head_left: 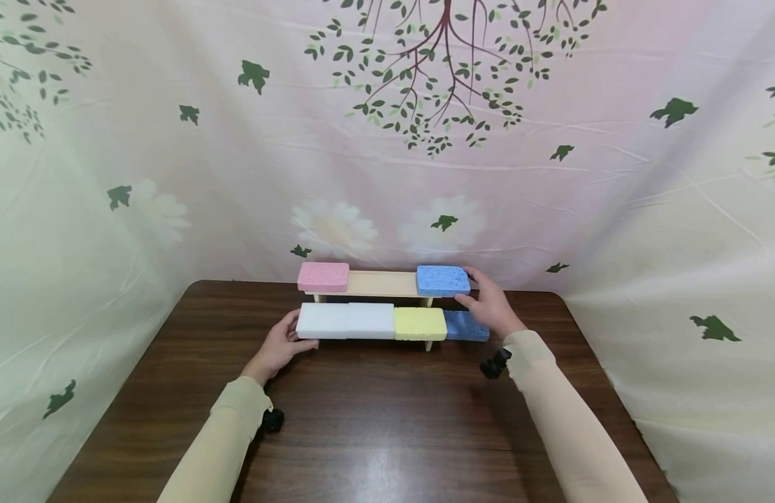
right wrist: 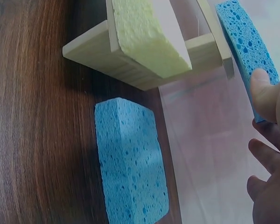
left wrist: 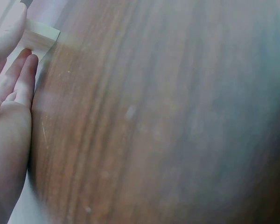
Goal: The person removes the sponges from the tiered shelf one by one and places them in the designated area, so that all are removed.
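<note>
We judge the likeliest mishap to be a tumble at the right end of the wooden stand [right wrist: 100,51]: the upper blue sponge [head_left: 443,279] juts past the upper board [head_left: 383,283] toward 3 o'clock, and too little support beneath could let it tip once freed. We cannot tell whether it rests on the board or hovers just over it. The lower blue sponge [right wrist: 135,158] lies on the table [head_left: 374,412], where a low wrist could knock it. A shove toward 3 o'clock by the left hand [head_left: 280,344] might drive the white blocks [head_left: 321,321] into the yellow sponge [head_left: 420,323].

The right hand [head_left: 493,305] pinches the upper blue sponge by its outer end, so we place it at that hand's 10 o'clock; the lower one sits near 8. From the left hand, the held sponge is well apart, toward 2 o'clock. The left hand's thumb and fingers stand apart at the lower tier's left end; we cannot tell whether they grip block or wood.
</note>
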`<move>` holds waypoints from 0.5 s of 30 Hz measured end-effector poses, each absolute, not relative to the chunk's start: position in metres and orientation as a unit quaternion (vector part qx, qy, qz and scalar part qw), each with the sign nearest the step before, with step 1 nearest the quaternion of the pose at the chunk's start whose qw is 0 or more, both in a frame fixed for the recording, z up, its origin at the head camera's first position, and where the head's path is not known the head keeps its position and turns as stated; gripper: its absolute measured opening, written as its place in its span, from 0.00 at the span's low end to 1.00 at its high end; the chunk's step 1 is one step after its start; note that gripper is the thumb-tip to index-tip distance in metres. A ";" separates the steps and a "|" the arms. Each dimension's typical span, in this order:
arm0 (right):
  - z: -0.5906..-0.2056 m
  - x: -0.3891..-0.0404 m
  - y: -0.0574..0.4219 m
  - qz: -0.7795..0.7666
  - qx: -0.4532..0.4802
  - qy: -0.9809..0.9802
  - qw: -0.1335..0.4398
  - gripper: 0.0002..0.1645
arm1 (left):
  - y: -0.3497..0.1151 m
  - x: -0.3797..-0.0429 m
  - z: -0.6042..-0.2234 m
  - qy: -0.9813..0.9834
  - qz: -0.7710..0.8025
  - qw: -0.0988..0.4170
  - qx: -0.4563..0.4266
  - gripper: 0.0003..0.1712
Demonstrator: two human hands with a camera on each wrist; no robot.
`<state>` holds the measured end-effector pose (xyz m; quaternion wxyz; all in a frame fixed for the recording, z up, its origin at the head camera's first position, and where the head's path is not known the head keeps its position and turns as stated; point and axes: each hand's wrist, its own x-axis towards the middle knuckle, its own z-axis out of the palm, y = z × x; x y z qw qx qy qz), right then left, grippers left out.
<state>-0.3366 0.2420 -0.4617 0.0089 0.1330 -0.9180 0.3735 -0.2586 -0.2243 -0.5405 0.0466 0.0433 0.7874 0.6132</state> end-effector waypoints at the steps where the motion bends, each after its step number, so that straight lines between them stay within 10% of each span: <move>1: -0.462 -0.337 0.243 0.375 0.131 -0.918 0.009 0.43 | -0.224 -0.258 -0.540 0.788 0.613 0.047 0.043 0.50; 15: -0.467 -0.338 0.267 0.379 0.097 -0.920 0.008 0.43 | -0.233 -0.273 -0.569 0.797 0.601 0.035 0.045 0.51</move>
